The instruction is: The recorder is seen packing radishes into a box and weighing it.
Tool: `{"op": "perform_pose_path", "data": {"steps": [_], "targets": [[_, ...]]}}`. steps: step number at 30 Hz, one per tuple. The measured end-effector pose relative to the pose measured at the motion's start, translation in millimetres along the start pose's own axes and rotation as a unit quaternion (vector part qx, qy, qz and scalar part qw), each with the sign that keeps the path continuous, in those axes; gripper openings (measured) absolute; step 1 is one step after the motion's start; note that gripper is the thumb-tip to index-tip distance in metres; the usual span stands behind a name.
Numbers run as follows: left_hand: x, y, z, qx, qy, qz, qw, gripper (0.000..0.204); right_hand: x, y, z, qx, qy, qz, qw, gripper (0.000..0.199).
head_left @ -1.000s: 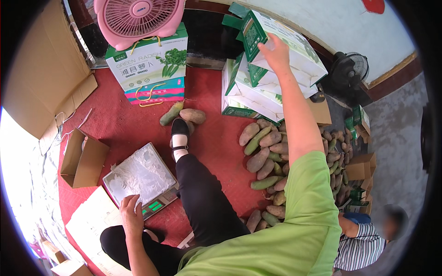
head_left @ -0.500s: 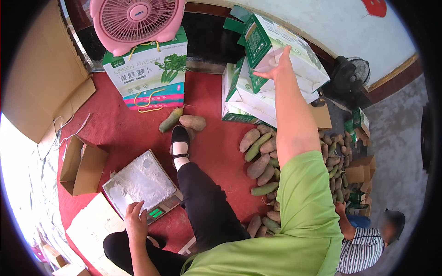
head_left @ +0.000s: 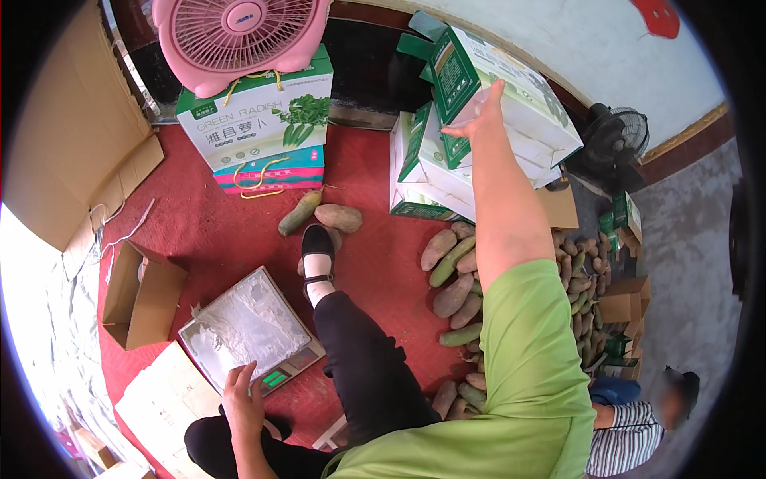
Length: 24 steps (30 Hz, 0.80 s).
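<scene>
My right arm stretches far forward, and my right hand [head_left: 480, 121] is at the end of a white and green carton [head_left: 519, 88] lying on its side. Its thumb and fingers are spread wide; whether they press on the cardboard I cannot tell. That carton rests on other white and green cartons [head_left: 427, 182]. Lower left, my left hand [head_left: 242, 399] hovers by the front edge of a flat scale [head_left: 247, 327] with a lit green display. Nothing shows in its loosely bent, parted fingers. White dusty residue covers the scale's plate.
Radishes [head_left: 459, 295] lie heaped right of my leg, with a few by my shoe [head_left: 318, 254]. A pink fan [head_left: 243, 36] tops stacked gift boxes [head_left: 255, 128]. An open brown box [head_left: 144, 291] stands left, a black fan [head_left: 618, 136] far right. A person [head_left: 626, 439] sits lower right.
The whole view has shifted slightly. My right hand stays at the carton, still spread; my left hand has drawn back a little from the scale's display. The other person's arm has lowered.
</scene>
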State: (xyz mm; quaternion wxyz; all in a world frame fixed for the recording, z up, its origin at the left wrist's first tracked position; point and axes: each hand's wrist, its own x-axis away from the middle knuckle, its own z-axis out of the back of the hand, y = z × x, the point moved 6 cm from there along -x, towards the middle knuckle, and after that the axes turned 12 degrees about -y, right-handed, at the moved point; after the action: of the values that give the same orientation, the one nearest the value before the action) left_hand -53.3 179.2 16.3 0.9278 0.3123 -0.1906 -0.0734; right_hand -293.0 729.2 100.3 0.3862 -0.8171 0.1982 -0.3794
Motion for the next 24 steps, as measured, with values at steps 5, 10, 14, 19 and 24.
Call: {"op": "perform_pose_path", "data": {"steps": [5,10,14,19,24], "targets": [[3,-2,1,0.006,0.001,-0.011,1.000,0.030,-22,-4,13,-0.066,-0.017,0.010,0.998,0.120],[10,-1,6,0.005,0.005,-0.019,1.000,0.030,-16,-8,33,-0.098,-0.010,0.020,0.995,0.115],[16,0,9,0.002,0.001,-0.028,1.000,0.030,6,-19,56,-0.073,-0.026,0.013,0.997,0.096],[28,-2,12,0.003,0.021,-0.042,0.999,0.030,68,-10,79,-0.048,-0.136,0.026,0.989,0.090],[39,-7,16,0.015,0.030,-0.048,0.998,0.029,106,13,147,-0.105,-0.106,0.056,0.987,0.093]]}}
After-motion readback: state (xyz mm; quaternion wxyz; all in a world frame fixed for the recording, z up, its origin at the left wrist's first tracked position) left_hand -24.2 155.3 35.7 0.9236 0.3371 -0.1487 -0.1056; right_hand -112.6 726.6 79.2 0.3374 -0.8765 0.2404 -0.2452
